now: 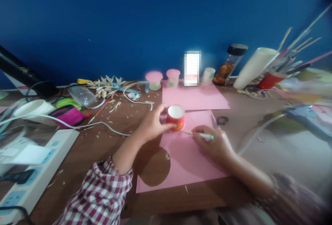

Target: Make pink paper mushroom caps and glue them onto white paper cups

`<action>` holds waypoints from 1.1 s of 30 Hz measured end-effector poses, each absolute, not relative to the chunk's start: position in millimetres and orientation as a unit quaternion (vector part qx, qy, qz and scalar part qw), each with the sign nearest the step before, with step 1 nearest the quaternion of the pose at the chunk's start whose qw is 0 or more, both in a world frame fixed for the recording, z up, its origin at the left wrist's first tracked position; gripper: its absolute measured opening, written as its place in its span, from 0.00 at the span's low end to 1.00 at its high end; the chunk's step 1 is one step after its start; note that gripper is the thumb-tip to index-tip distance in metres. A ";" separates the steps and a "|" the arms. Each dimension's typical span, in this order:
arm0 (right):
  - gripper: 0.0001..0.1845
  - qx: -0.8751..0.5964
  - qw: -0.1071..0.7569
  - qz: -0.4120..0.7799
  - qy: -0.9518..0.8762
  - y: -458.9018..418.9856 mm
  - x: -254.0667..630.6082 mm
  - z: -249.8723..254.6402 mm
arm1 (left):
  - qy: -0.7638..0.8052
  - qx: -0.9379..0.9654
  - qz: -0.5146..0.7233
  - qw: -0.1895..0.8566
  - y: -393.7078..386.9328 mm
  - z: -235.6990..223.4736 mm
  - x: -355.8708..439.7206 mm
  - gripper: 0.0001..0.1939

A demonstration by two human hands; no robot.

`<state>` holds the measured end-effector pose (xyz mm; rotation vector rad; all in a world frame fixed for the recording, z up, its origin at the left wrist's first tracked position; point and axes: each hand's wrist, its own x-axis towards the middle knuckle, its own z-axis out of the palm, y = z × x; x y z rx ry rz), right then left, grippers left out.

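My left hand (157, 123) is closed around a red paper cup (176, 123) with a white end facing up. The cup stands on a sheet of pink paper (192, 159), which has a large rounded piece cut out of its left side. In my right hand (211, 145) is a pen (204, 135) with a light green end, its tip at the foot of the cup on the right. Scissors (220, 120), partly hidden, lie just beyond that hand.
Behind are another pink sheet (192, 97), paper cups with pink tops (154, 78), a plain cup (208, 76), a bright blurred-out screen (192, 67) and a dark-lidded jar (228, 67). A power strip (49, 166) and tape rolls (67, 116) are leftward; brushes in a red cup (272, 78) rightward.
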<state>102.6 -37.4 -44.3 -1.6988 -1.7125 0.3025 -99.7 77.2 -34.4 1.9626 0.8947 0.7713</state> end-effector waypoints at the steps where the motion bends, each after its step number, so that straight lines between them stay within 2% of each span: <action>1: 0.09 -0.655 0.348 0.117 -0.660 -37.2 102.1 -44.3 | 0.355 0.781 0.308 0.412 77.1 -34.2 -99.6 0.29; 26: 0.06 -0.621 0.361 0.156 -0.678 -39.1 87.4 -29.1 | 0.353 0.778 0.304 0.422 77.1 -34.8 -99.3 0.30; 33: 0.06 -0.620 0.347 0.111 -0.695 -43.9 104.8 -29.8 | 0.361 0.785 0.299 0.405 78.7 -37.3 -101.1 0.31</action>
